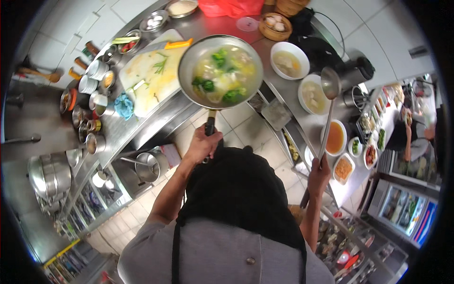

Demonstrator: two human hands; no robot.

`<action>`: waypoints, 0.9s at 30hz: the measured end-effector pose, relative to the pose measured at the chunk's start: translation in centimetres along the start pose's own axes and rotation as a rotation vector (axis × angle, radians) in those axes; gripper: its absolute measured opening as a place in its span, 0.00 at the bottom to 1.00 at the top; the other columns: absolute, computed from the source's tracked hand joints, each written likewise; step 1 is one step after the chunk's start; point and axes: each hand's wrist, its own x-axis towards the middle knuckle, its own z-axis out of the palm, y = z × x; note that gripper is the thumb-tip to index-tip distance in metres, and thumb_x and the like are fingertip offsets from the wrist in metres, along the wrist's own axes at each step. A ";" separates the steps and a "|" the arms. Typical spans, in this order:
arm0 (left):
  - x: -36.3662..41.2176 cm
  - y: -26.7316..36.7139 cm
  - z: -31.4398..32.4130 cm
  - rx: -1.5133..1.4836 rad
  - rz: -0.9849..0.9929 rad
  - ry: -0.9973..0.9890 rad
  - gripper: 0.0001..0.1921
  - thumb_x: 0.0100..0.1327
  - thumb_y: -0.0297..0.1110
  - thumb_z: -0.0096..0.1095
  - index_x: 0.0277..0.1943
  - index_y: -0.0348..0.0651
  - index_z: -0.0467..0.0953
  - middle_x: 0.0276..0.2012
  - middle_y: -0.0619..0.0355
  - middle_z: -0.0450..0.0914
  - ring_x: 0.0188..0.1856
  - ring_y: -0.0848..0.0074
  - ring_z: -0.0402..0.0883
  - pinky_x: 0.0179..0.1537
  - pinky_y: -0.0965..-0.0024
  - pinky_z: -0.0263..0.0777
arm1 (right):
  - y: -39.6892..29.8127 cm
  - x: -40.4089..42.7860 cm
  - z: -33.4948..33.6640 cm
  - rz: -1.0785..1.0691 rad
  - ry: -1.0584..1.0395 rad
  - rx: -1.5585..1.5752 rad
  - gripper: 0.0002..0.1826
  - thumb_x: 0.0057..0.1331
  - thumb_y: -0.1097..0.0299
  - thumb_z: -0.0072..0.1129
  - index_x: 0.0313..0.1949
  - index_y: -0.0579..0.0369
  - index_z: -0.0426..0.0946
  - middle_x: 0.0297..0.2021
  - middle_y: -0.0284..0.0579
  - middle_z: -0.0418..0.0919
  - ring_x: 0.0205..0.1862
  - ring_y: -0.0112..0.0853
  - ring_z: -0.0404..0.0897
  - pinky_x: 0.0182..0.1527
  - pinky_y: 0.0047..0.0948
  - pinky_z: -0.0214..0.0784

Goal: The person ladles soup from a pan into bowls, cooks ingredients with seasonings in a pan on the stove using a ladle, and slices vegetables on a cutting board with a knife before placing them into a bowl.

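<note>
My left hand (203,145) grips the black handle of a metal pan (183,76), held in front of me. Broth with green leafy vegetables and pale pieces fills much of the pan. My right hand (318,175) is closed around the long handle of a metal ladle (330,83), whose bowl is raised over the right counter. Under and beside the ladle bowl stands a white bowl of broth with pale pieces (312,95). Another white bowl of similar soup (290,60) stands just behind it. Nearer me is a white bowl of orange liquid (335,137).
A cutting board (142,69) with an orange-handled knife (179,43) lies left of the pan. A bamboo steamer (275,28) stands at the back. Small dishes of food (343,169) line the right counter. Another person (409,131) is at far right.
</note>
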 end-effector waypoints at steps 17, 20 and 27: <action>1.3 -1.0 -2.2 0.105 0.057 -0.089 0.11 0.65 0.30 0.63 0.35 0.37 0.67 0.15 0.60 0.70 0.12 0.78 0.68 0.13 0.70 0.64 | -13.0 3.1 3.5 0.162 -0.999 0.251 0.15 0.75 0.67 0.49 0.54 0.64 0.73 0.23 0.45 0.74 0.15 0.31 0.71 0.17 0.31 0.60; 1.6 -0.5 -3.6 0.168 0.028 -0.119 0.11 0.65 0.31 0.64 0.36 0.37 0.68 0.15 0.60 0.70 0.12 0.78 0.69 0.14 0.70 0.65 | -14.7 1.7 3.6 0.462 -1.039 0.610 0.16 0.77 0.66 0.47 0.57 0.64 0.71 0.23 0.37 0.70 0.13 0.18 0.63 0.13 0.22 0.52; 1.4 0.2 -6.3 0.163 0.019 -0.222 0.11 0.65 0.33 0.64 0.37 0.37 0.68 0.16 0.60 0.70 0.13 0.78 0.70 0.14 0.71 0.66 | -14.6 -0.6 6.1 0.603 -1.009 0.892 0.20 0.77 0.65 0.47 0.60 0.67 0.70 0.23 0.37 0.69 0.12 0.20 0.61 0.13 0.22 0.53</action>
